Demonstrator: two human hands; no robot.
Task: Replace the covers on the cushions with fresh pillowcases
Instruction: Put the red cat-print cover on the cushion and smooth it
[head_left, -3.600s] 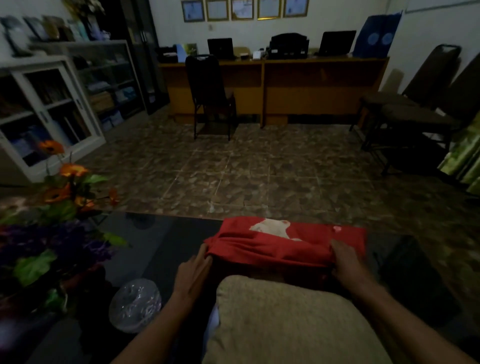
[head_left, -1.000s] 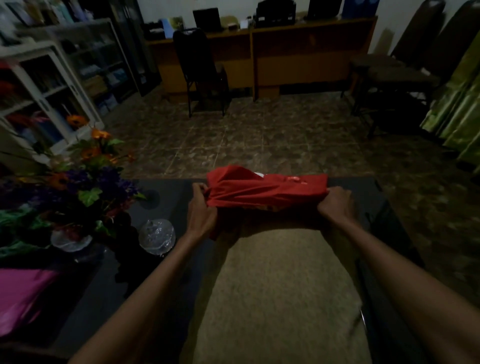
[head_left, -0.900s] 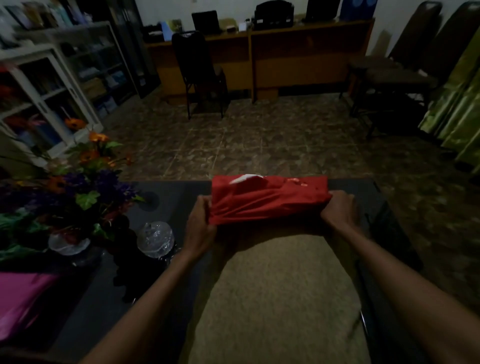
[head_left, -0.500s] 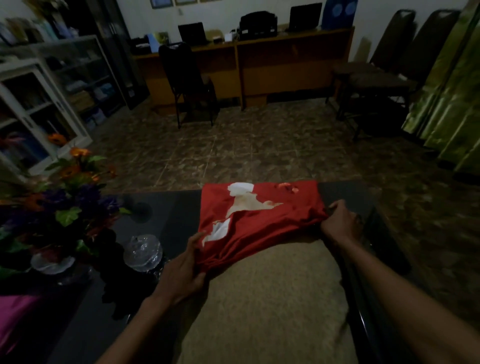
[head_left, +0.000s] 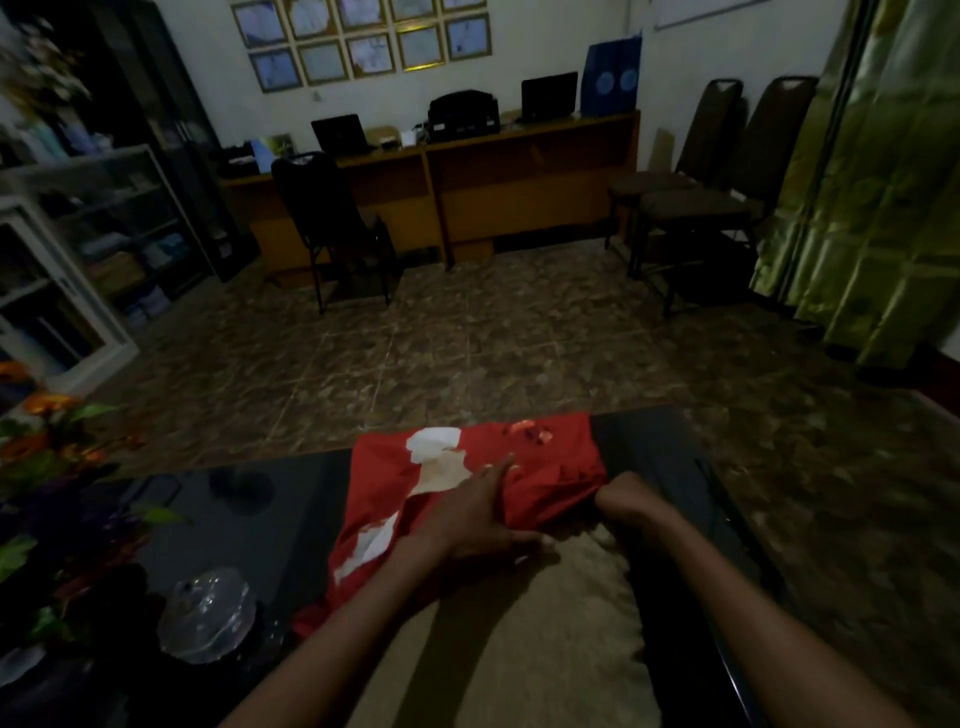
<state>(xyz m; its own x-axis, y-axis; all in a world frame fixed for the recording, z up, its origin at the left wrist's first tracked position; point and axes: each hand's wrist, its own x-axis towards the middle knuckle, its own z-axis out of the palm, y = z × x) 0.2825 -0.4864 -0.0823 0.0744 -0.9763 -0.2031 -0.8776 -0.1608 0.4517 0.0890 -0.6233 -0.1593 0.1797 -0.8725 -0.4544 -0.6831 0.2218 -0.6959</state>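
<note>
A beige cushion (head_left: 545, 654) lies lengthwise on the dark glass table (head_left: 249, 525) in front of me. A red pillowcase (head_left: 379, 499) with white and cream patches covers its far end and hangs further down the left side. My left hand (head_left: 478, 514) lies on top of the red cloth near its hem, fingers straight and pointing away, thumb along the hem. My right hand (head_left: 626, 496) is curled at the pillowcase's right corner and grips the bunched hem there.
A clear glass bowl (head_left: 208, 613) and a bunch of orange and purple flowers (head_left: 47, 467) stand on the table's left part. Beyond the table is tiled floor, a black chair (head_left: 332, 228), a wooden desk (head_left: 467, 192), stacked chairs (head_left: 717, 171) and green curtains (head_left: 883, 182).
The pillowcase has been drawn further over the cushion, mostly on the left. My left hand left the left hem and now lies flat on the middle of the cloth. The right hand keeps its corner.
</note>
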